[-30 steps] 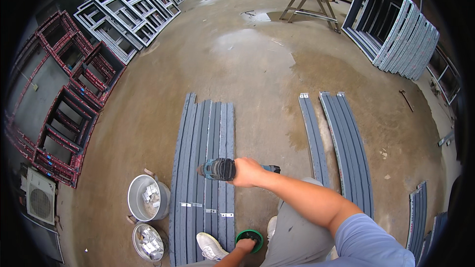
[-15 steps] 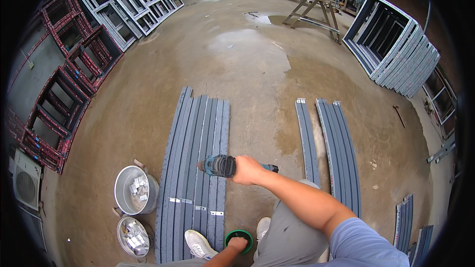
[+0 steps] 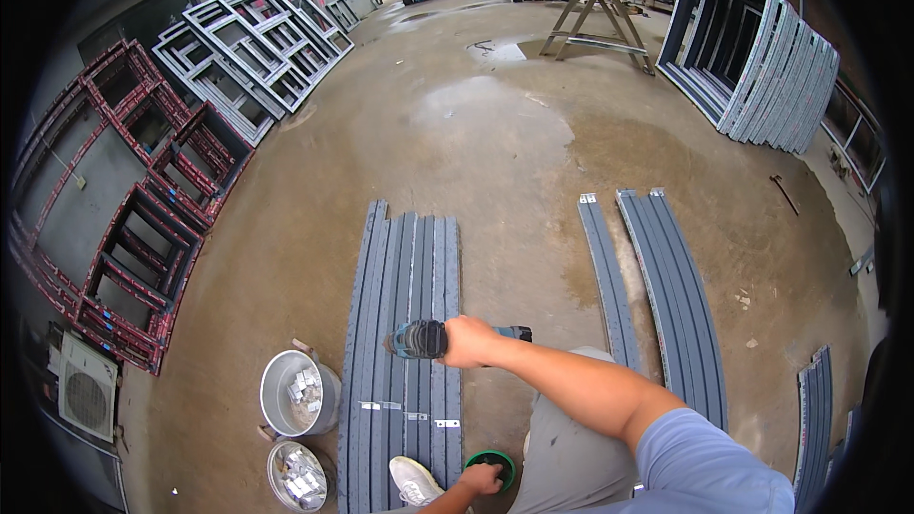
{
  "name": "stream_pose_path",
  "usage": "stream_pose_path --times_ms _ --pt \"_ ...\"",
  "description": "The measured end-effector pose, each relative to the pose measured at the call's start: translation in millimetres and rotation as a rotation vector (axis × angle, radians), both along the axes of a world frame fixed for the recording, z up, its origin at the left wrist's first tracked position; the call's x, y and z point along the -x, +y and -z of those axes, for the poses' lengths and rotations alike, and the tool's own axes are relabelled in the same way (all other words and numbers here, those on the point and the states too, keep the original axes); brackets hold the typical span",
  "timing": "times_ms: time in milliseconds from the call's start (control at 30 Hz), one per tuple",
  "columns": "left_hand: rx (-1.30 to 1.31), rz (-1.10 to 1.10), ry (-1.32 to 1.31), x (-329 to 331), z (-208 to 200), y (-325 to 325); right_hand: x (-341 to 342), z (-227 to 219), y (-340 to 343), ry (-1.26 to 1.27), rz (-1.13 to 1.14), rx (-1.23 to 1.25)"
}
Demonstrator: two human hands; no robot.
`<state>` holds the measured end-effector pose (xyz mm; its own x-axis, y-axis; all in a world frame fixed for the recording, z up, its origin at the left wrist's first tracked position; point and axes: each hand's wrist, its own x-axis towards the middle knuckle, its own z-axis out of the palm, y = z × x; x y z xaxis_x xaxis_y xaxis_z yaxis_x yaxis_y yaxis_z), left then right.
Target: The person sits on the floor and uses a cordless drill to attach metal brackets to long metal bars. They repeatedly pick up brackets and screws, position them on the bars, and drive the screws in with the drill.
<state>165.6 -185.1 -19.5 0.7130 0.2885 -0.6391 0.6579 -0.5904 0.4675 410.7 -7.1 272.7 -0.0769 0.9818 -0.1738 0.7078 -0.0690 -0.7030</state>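
Note:
My right hand (image 3: pixel 469 341) grips a blue and black cordless drill (image 3: pixel 417 339), held level above the grey metal profiles (image 3: pixel 388 286) with its front end toward the left. Down by my shoe, my left hand (image 3: pixel 482 479) reaches into a green bowl (image 3: pixel 508 482); its fingers are bunched, and what they hold is hidden. The profiles lie side by side in a long row on the floor. Across them sit several small silver brackets, one of them a bracket with holes (image 3: pixel 447 424) near the right edge of the row.
Left of the profiles stand a metal pot (image 3: pixel 330 400) and a smaller pot (image 3: pixel 274 478), both holding silver brackets. More profiles (image 3: pixel 678 295) lie to the right. Window frames (image 3: pixel 257 48) lean at the left wall; stacked frames (image 3: pixel 776 76) and a trestle (image 3: pixel 595 24) stand farther back.
My view has shifted, so the floor items appear farther right and lower. The drill stays in my right hand over the profiles, and my left hand remains in the green bowl.

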Motion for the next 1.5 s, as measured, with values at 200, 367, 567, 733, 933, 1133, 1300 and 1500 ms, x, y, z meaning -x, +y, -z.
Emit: stream_pose_path --times_ms 200,367,567,733,933,1133,1300,1500 --pt "-0.099 -0.003 -0.061 1.7 -3.6 0.8 -2.8 3.2 -2.3 -0.003 0.02 -0.017" --pt "0.032 -0.032 0.082 -1.1 -8.1 0.4 -5.8 8.2 -3.2 0.009 0.029 -0.025" --pt "0.144 -0.089 0.045 1.9 3.6 -5.8 -7.9 10.5 -1.5 0.003 0.02 -0.031" --pt "0.16 -0.091 -0.014 9.4 28.7 -7.5 -9.6 6.9 -2.7 0.004 0.007 -0.051" --pt "0.2 -0.073 -0.043 15.0 45.9 -10.3 -9.6 2.0 -4.5 0.003 -0.001 -0.036" --pt "0.194 -0.077 -0.032 13.1 42.0 -12.0 -9.7 4.6 -4.3 -0.001 -0.015 -0.05" --pt "0.185 -0.104 -0.071 17.5 57.8 -12.4 -9.5 6.9 -3.7 -0.004 -0.019 -0.041" --pt "0.078 -0.078 -0.021 23.3 78.2 -10.6 -9.1 4.3 -3.8 -0.023 -0.035 -0.009"
